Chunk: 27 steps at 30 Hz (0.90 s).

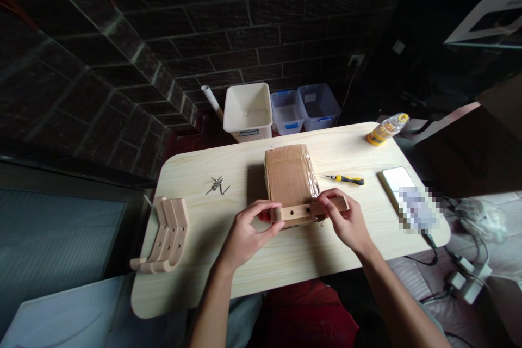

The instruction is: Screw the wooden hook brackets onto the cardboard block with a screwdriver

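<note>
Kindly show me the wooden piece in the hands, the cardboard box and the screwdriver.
Wooden piece (299, 211): head view, flat middle part.
Cardboard box (287, 176): head view, top face.
Screwdriver (347, 179): head view, handle.

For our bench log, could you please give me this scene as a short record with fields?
Left grip: pinches the left end of a wooden strip
Right grip: holds the strip toward its right end
Under the strip: near end of a cardboard box
Left of box: loose screws, similar wooden pieces
Right of box: yellow-black screwdriver, clear bottle
</note>
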### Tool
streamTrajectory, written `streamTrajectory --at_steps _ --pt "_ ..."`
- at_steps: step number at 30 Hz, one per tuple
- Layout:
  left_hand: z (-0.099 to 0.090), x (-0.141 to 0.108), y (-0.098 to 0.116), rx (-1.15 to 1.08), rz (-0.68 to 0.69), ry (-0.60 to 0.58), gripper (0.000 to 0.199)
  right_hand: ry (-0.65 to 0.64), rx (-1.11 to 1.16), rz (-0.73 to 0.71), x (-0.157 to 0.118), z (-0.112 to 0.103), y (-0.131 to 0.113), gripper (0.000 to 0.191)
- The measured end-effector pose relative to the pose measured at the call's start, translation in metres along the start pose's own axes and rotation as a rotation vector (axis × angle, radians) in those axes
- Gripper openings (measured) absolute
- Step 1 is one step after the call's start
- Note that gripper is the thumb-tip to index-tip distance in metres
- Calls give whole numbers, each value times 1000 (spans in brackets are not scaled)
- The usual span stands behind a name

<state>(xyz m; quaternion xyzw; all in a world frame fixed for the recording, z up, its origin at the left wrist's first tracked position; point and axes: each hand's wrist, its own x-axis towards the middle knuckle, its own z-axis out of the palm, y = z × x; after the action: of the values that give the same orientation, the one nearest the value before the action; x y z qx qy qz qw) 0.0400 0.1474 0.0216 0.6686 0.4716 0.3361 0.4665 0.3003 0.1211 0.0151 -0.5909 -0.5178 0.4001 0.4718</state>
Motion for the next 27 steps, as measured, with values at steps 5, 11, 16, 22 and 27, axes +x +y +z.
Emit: streamTrajectory --at_steps 5,11,16,22,27 --pt "-14 -2 -5 -128 -8 -23 54 200 28 -133 4 -4 10 58" --pt "-24 -2 -12 -261 9 36 51 233 43 -150 5 -10 13 50" --pt "-17 -1 -8 -204 -23 -39 37 141 1 -107 0 -6 7 35" --pt "-17 0 -8 -193 -26 -21 33 141 -17 -86 -1 -4 8 36" --pt "-18 0 -7 -181 -32 -6 33 136 -16 -84 0 -5 9 37"
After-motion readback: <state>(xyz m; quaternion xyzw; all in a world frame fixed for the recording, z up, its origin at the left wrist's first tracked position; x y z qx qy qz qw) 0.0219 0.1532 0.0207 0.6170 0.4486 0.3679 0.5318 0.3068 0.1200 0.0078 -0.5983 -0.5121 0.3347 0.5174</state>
